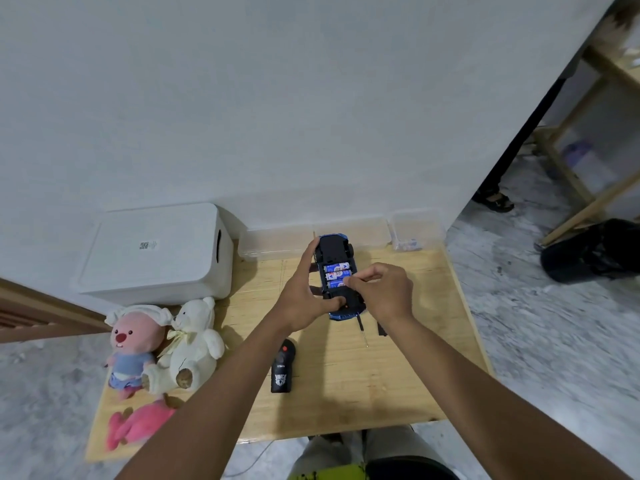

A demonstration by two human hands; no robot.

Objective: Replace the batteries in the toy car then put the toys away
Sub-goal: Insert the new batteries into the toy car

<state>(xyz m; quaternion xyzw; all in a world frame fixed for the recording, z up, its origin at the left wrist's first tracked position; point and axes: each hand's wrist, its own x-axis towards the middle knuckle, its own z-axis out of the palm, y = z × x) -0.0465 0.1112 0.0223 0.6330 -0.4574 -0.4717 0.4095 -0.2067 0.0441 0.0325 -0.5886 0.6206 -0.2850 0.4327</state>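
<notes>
A left hand (304, 299) grips an upturned toy car (334, 247) while the right hand (384, 292) pinches the nearest battery (335, 284) inside.

QR-code sticker (148, 244) on lid of white storage box (180, 271); print too small to read. White lettering and emblem on black remote (281, 370) illegible. Labels on batteries (337, 268) blurred.

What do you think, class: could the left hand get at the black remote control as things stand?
Probably yes, but not freely: the left hand grips the upturned toy car. The remote control lies uncovered on the table beside that forearm, so only the hold on the car hinders it.
</notes>
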